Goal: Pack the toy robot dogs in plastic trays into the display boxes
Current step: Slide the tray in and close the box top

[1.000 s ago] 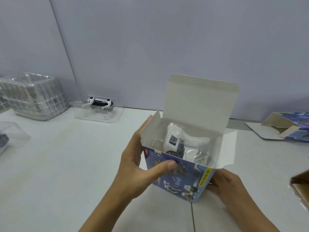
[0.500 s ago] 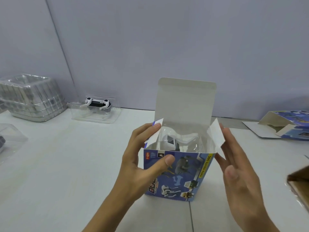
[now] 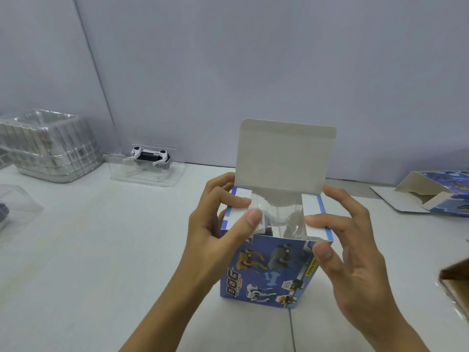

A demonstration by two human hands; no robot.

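Left hand and right hand, fingers curled, each press one white side flap of the upright display box down over the clear plastic tray seated inside, in which the toy robot dog is only dimly visible; the top lid stands open at the far edge. Judged risk: the tray rides high, so a flap may buckle or spring back and foul the lid's tuck. Count: two hands, one box in work, one trayed dog far left, one stack of empty trays, one flat box far right.
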